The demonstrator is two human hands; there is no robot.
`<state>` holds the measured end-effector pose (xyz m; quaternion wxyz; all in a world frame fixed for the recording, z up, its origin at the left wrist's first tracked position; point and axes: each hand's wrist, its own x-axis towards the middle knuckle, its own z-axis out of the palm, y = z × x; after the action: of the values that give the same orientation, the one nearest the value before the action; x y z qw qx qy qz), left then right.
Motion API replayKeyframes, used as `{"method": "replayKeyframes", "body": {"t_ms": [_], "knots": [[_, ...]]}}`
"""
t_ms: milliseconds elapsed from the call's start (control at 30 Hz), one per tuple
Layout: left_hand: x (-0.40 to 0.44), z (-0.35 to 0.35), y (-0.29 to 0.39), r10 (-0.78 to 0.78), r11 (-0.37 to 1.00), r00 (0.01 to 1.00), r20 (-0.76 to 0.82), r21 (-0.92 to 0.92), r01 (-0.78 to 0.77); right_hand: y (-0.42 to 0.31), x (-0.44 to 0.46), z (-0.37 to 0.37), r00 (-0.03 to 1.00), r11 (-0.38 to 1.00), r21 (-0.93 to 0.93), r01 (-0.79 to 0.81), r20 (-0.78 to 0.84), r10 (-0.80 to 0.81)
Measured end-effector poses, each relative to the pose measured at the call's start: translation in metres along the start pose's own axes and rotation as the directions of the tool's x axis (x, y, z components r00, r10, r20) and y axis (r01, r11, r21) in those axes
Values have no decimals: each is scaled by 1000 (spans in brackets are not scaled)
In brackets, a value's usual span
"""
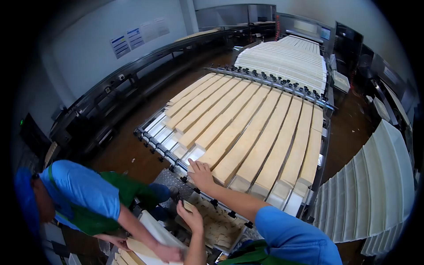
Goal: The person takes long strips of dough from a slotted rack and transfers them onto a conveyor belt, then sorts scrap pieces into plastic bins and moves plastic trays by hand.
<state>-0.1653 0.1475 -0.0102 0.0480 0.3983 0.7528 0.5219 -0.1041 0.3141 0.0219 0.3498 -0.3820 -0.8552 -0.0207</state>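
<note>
Long, pale beige stacks of flat sheets (240, 132) lie side by side on a slatted conveyor (155, 128). My right hand (202, 176) is at the near end of one stack, its fingers curled over the end; what lies under the palm is hidden. Lower down, my left hand (192, 217) is closed around a small pale offcut (187, 206). Below that hand is a bin (240, 232) with many curled pale offcuts (212, 216) in it.
At the left a co-worker in a blue shirt (84, 185) and green apron bends over more pale pieces (126, 257). A bar with black knobs (274, 79) crosses the conveyor; white ribbed sheeting (282, 59) runs beyond it. More ribbed white material (366, 190) hangs at the right.
</note>
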Motion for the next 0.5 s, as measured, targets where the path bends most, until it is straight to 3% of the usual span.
{"method": "replayKeyframes", "body": {"t_ms": [100,200,267,433,467,500], "knots": [[-41,-36,-4,-30,999,993,116,-38,35,-4,-7,4,997,997,-54,59,-53,-62],[-84,-70,-19,-144,971,977,154,-170,170,-1,-11,13,984,999,45,-3,-179,11],[-109,-90,-31,-193,938,955,225,-244,247,0,-12,17,985,998,59,-5,-174,15],[-154,-150,-29,-277,914,947,166,-259,313,12,-13,24,996,996,-69,65,-48,-68],[-163,-159,-38,-289,923,946,147,-218,316,12,-9,44,973,988,78,-130,-179,142],[-169,-168,-39,-303,930,944,128,-175,323,16,-6,43,976,990,90,-106,-182,121]]}}
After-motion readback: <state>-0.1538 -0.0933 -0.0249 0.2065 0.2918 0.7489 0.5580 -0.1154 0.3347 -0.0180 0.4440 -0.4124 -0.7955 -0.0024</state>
